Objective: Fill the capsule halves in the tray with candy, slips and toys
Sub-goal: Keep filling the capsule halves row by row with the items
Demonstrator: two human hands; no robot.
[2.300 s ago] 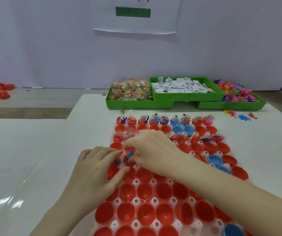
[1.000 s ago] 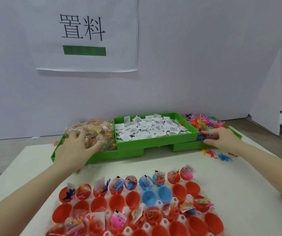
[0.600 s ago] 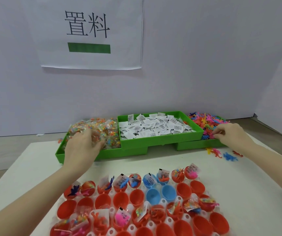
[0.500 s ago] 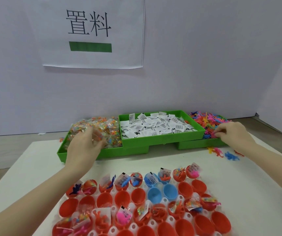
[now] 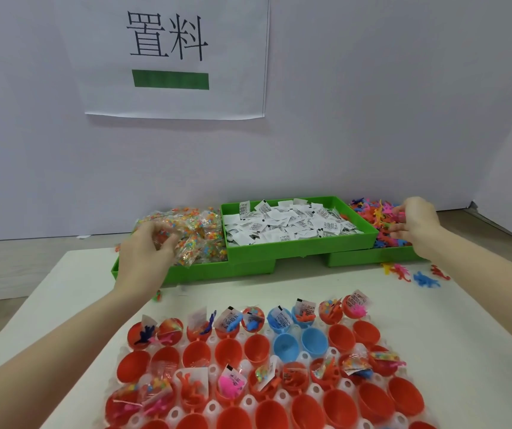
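Capsule tray (image 5: pixel 242 407), white, on the table (image 5: pixel 452 329), partly filled. Far row: every capsule half (image 5: pixel 168 329) holds some mix of slip, toy and candy. Second row: red and blue halves (image 5: pixel 285 346) mostly bare. Third row: most halves filled. Nearest visible row: red halves (image 5: pixel 372 400) bare. By this count well under half the visible tray is done; more lies below the frame edge.

Supply, at the far table edge: candy packets (image 5: pixel 199 233) in the left green bin (image 5: pixel 217 270); paper slips (image 5: pixel 282 224) in the raised middle bin (image 5: pixel 295 249); plastic toys (image 5: pixel 372 213) in the right bin (image 5: pixel 369 260), a few strays (image 5: pixel 425 278) loose on the table.

Left hand (image 5: pixel 146 252): fingers curled round a clutch of candy packets. Right hand (image 5: pixel 415 224): fingers pinching among the toys, something pink at the fingertips.
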